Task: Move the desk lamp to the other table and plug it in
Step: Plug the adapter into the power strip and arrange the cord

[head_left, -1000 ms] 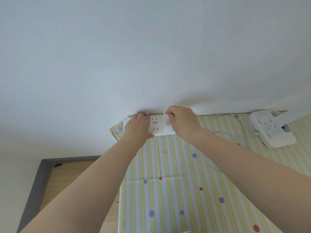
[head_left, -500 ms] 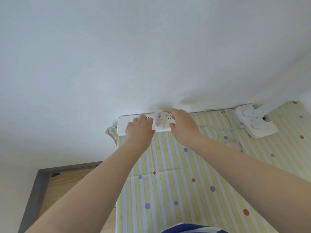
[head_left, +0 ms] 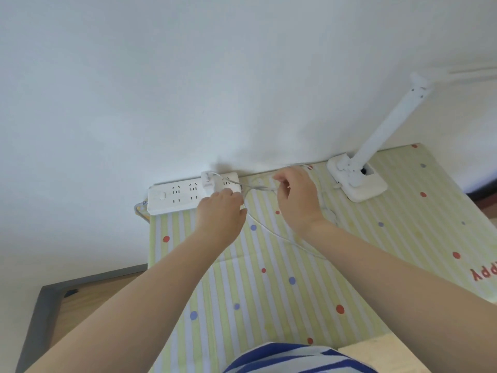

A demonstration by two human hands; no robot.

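**Handling the lamp cord beside the power strip**

Covering the tabletop point(head_left: 269, 297) is a striped yellow-green cloth with coloured dots. At its far right, against the white wall point(head_left: 188, 76), stands the white desk lamp point(head_left: 357, 181) on its square base, its slim arm rising up and to the right. At the far left lies the long white power strip point(head_left: 185, 193), with a small white plug adapter point(head_left: 207, 181) seated in it. The left hand point(head_left: 220, 214) rests at the strip's right end, fingers curled down; what they grip I cannot tell. The right hand point(head_left: 295, 200) pinches the thin white cord point(head_left: 258, 187) between thumb and fingers.
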